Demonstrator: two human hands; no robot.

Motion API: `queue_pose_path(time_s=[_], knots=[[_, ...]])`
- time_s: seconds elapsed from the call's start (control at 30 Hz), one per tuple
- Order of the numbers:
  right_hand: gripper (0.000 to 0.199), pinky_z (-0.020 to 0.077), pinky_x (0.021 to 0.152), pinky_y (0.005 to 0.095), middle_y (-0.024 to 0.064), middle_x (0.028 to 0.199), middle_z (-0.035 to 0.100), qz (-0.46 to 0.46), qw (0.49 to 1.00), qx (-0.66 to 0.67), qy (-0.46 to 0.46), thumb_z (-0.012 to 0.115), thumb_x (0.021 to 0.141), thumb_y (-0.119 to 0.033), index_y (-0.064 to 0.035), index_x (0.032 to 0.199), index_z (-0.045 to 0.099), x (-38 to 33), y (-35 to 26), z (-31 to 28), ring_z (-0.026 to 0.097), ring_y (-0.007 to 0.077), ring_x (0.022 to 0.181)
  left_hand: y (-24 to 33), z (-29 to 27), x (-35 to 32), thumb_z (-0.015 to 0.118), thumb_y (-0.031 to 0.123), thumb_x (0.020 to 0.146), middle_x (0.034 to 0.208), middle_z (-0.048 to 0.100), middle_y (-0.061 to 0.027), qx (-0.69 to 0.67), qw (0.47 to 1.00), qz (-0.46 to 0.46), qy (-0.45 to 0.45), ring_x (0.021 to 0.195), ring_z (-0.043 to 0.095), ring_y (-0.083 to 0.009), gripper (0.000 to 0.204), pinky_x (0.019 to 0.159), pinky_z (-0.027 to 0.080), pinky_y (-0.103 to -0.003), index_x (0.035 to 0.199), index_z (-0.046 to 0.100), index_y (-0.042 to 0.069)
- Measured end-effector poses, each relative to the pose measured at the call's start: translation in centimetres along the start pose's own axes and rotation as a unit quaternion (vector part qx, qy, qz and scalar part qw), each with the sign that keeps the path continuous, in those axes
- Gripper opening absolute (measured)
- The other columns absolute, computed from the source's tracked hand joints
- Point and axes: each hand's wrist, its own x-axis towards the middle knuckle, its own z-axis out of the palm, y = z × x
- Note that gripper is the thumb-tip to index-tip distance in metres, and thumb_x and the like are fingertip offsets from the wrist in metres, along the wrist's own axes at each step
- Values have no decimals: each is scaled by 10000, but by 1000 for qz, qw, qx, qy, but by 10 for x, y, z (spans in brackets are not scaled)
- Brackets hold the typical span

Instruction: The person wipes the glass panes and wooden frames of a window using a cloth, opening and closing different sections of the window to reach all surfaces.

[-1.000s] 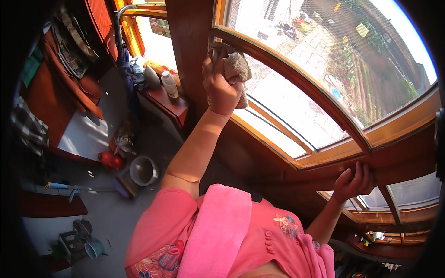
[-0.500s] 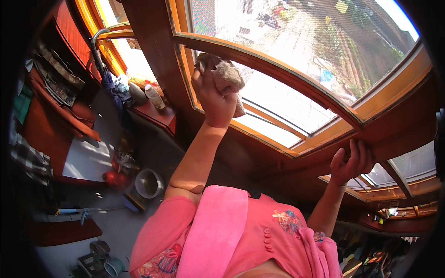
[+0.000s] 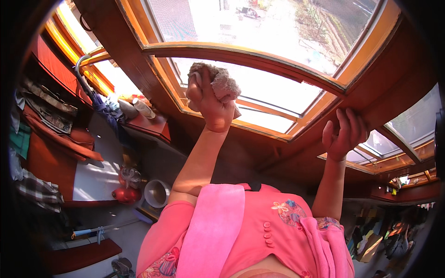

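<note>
My left hand (image 3: 209, 109) is raised to the wooden window, its fingers closed round a crumpled greyish-beige cloth (image 3: 226, 85). The cloth lies against the lower pane (image 3: 273, 88), near that pane's left side. Over to the right, my right hand (image 3: 345, 134) rests on the dark reddish-brown window frame (image 3: 371, 109), fingers stretched and apart, holding nothing. A curved wooden crossbar (image 3: 250, 55) runs just above the cloth.
A pink towel (image 3: 215, 222) hangs over my front. To the left, a bottle (image 3: 144, 109) stands on a red-brown ledge (image 3: 150, 126) beside a dark umbrella (image 3: 102, 104). Below are a pale bucket (image 3: 156, 193) and a red round object (image 3: 125, 195).
The view has tilted, shifting the window up and left in it. My left hand has slid the cloth slightly rightward and down from the crossbar. My right hand remains at the frame.
</note>
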Motion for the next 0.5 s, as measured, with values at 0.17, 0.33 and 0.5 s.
queue_pose_path(time_s=[0.17, 0.33, 0.5], knots=[[291, 393, 1002, 467, 21, 1186, 691, 10, 1000, 19, -2, 648, 854, -302, -137, 1067, 757, -5, 1, -1, 532, 255, 1081, 80, 24, -9, 624, 169, 860, 1285, 518, -151, -20, 990, 139, -14, 1155, 512, -365, 474, 996, 407, -484, 1316, 659, 45], [271, 335, 1086, 466, 7, 1200, 694, 19, 999, 27, -10, 655, 845, -281, -145, 1053, 765, -11, 2, -3, 508, 242, 1155, 72, 16, -1, 697, 170, 802, 1259, 542, -94, -14, 961, 266, -79, 1110, 514, -316, 427, 998, 416, -451, 1225, 744, 139], [256, 324, 1105, 467, 2, 1190, 695, 24, 999, 28, 5, 664, 836, -272, -146, 1034, 766, -5, 2, -4, 507, 233, 1157, 28, -6, 15, 728, 181, 770, 1304, 532, -133, -11, 990, 135, -50, 1215, 501, -376, 541, 1038, 409, -499, 1296, 681, 59]])
